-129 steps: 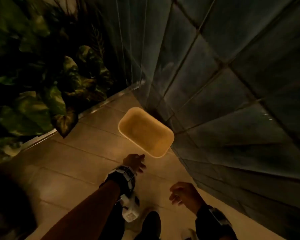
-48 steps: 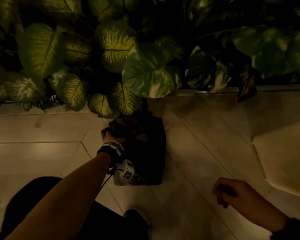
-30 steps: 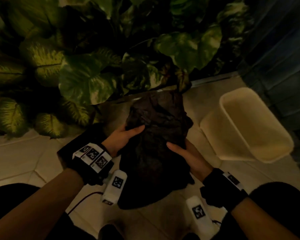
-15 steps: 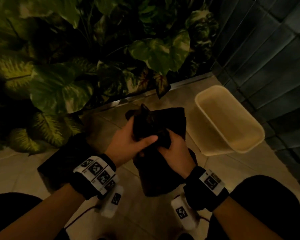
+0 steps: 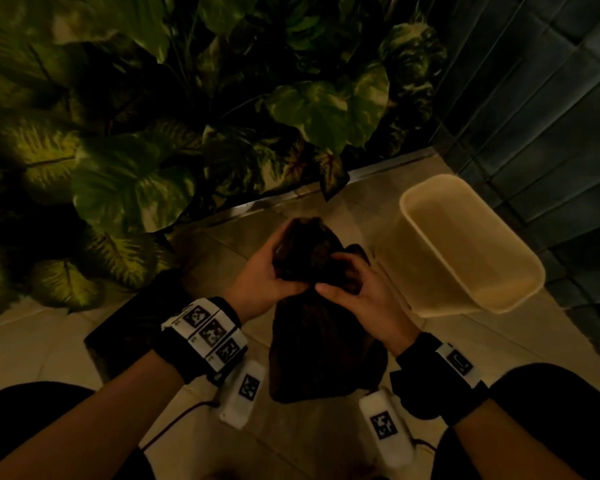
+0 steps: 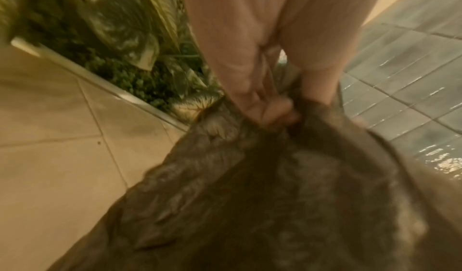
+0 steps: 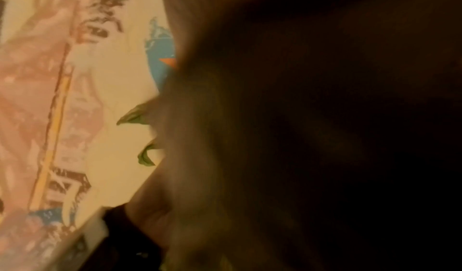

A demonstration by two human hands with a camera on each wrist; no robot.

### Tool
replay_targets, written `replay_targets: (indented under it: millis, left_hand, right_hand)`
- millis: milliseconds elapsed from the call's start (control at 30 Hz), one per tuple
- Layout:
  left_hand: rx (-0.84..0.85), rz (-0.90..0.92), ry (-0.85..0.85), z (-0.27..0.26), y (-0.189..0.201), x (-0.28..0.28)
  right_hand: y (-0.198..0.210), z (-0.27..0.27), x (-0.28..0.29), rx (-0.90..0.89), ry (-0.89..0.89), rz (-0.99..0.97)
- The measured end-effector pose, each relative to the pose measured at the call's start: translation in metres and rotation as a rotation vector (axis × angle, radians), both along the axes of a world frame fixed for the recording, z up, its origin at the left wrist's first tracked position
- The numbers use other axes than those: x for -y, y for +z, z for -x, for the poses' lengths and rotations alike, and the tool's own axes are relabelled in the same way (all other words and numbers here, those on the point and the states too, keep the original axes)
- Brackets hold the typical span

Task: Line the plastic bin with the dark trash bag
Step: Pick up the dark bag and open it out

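A dark crumpled trash bag (image 5: 323,351) hangs in front of me over the tiled floor. My left hand (image 5: 267,271) grips its bunched top from the left, and my right hand (image 5: 354,285) pinches the same bunch from the right. In the left wrist view the left hand's fingers (image 6: 265,109) curl into the gathered bag (image 6: 262,196). The right wrist view is mostly dark and blurred by the bag (image 7: 325,137). A cream plastic bin (image 5: 465,244) stands on the floor to the right of the hands, its inside bare.
Large leafy plants (image 5: 174,126) fill the back and left behind a low metal edge (image 5: 291,199). A dark tiled wall (image 5: 541,98) rises right behind the bin. A flat dark object (image 5: 132,334) lies on the floor under my left wrist.
The left hand lifted the bag off the floor and the right hand joined it. Both hands went from flat on the bag to gathering its top; the bunch is now tighter.
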State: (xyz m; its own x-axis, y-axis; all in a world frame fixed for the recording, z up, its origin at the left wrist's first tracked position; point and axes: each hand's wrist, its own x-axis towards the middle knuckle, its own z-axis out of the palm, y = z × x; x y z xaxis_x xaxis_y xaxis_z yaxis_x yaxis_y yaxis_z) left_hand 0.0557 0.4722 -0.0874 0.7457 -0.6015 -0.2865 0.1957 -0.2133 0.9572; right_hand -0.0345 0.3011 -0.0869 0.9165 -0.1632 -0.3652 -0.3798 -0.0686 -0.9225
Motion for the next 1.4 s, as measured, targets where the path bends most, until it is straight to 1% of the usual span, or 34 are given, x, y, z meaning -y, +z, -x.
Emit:
replay_targets:
  millis: [67,100,167,233,267,333,367,400,433,467,500,533,567,600,633,667,733,800,867,900,933,967,1000,1067,1100,1133,1167,1200,1233,1267,1300,1333,1367,1400]
  left_hand:
    - [-0.063,0.03,-0.024,-0.004,0.003,-0.003]
    - [-0.074,0.052,0.018,-0.009,0.006,-0.005]
    - [-0.055,0.068,0.188,-0.026,0.011,-0.016]
    - [0.028,0.005,0.419,-0.047,0.014,-0.031]
    - [0.094,-0.05,0.519,-0.058,0.012,-0.043]
    - [0.229,-0.192,0.618,-0.072,0.009,-0.064]
    - [0.302,-0.262,0.621,-0.075,0.01,-0.072]
    - [0.391,-0.327,0.588,-0.077,0.012,-0.076]
    - [0.509,-0.417,0.532,-0.074,0.017,-0.075]
    - [0.658,-0.518,0.461,-0.069,0.021,-0.071]
    - [0.822,-0.575,0.364,-0.062,0.029,-0.065]
    - [0.947,-0.556,0.228,-0.055,0.035,-0.057]
    - [1.0,-0.479,0.065,-0.047,0.039,-0.049]
    - [0.969,-0.39,-0.104,-0.038,0.036,-0.041]
    - [0.9,-0.332,-0.251,-0.026,0.031,-0.033]
    - [0.834,-0.314,-0.354,-0.014,0.024,-0.024]
    - [0.681,-0.336,-0.478,0.013,0.01,-0.006]
    - [0.561,-0.33,-0.488,0.027,-0.002,0.007]
    - [0.503,-0.325,-0.39,0.019,-0.006,0.008]
    - [0.491,-0.357,-0.328,0.009,-0.007,0.006]
    - [0.48,-0.409,-0.257,-0.003,-0.008,0.004]
    - [0.437,-0.437,-0.164,-0.013,-0.01,0.0]
    - [0.342,-0.395,-0.042,-0.023,-0.009,-0.003]
    - [0.125,-0.199,0.188,-0.038,-0.003,-0.008]
    - [0.05,-0.099,0.266,-0.044,0.001,-0.01]
    - [0.004,-0.036,0.32,-0.048,0.004,-0.011]
    - [-0.028,0.013,0.358,-0.05,0.008,-0.011]
    - [-0.043,0.039,0.378,-0.049,0.013,-0.009]
    - [-0.056,0.072,0.379,-0.044,0.015,-0.006]
    - [-0.062,0.096,0.353,-0.036,0.015,-0.002]
    - [-0.066,0.114,0.303,-0.024,0.014,0.003]
    - [-0.057,0.108,0.236,-0.011,0.012,0.009]
    - [-0.034,0.091,0.161,0.0,0.01,0.013]
    - [0.002,0.067,0.092,0.009,0.007,0.017]
  right_hand:
    - [-0.003,-0.001,0.0,0.018,-0.017,0.111]
    - [-0.004,-0.002,0.004,0.035,-0.056,0.194]
    - [-0.005,-0.005,0.018,0.046,-0.173,0.29]
    - [-0.004,-0.006,0.036,0.075,-0.266,0.357]
    - [-0.004,-0.006,0.042,0.086,-0.268,0.415]
    - [-0.007,-0.004,0.051,0.045,-0.157,0.524]
    - [-0.01,-0.003,0.05,0.007,-0.071,0.555]
    - [-0.011,-0.001,0.048,-0.021,-0.005,0.58]
    - [-0.013,0.0,0.045,-0.016,0.023,0.602]
    - [-0.012,0.0,0.042,0.02,0.02,0.612]
    - [-0.01,-0.002,0.038,0.067,0.001,0.601]
    - [-0.006,-0.004,0.034,0.111,-0.018,0.57]
    - [-0.001,-0.005,0.03,0.151,-0.025,0.532]
    - [0.003,-0.007,0.027,0.183,-0.023,0.487]
    - [0.006,-0.008,0.023,0.212,-0.017,0.439]
    - [0.008,-0.008,0.019,0.227,-0.007,0.374]
    - [0.01,-0.007,0.009,0.23,0.019,0.221]
    - [0.011,-0.006,0.0,0.21,0.045,0.094]
    - [0.012,-0.005,-0.004,0.179,0.035,-0.065]
    - [0.013,-0.004,-0.003,0.174,0.014,-0.125]
    - [0.013,-0.004,0.0,0.179,0.003,-0.113]
    - [0.01,-0.004,0.004,0.177,0.02,-0.003]
    - [0.006,-0.003,0.01,0.145,0.079,0.17]
    - [0.001,0.002,0.018,0.017,0.238,0.536]
    - [-0.003,0.004,0.02,-0.042,0.287,0.656]
    - [-0.007,0.005,0.022,-0.083,0.275,0.712]
    - [-0.007,0.005,0.022,-0.097,0.215,0.71]
    - [-0.003,0.003,0.022,-0.098,0.106,0.608]
    - [0.002,0.0,0.02,-0.118,-0.015,0.406]
    - [0.007,-0.004,0.016,-0.158,-0.108,0.131]
    - [0.011,-0.006,0.012,-0.191,-0.157,-0.142]
    - [0.012,-0.009,0.007,-0.182,-0.158,-0.328]
    - [0.01,-0.01,0.002,-0.156,-0.109,-0.394]
    - [0.007,-0.009,-0.003,-0.137,-0.036,-0.342]
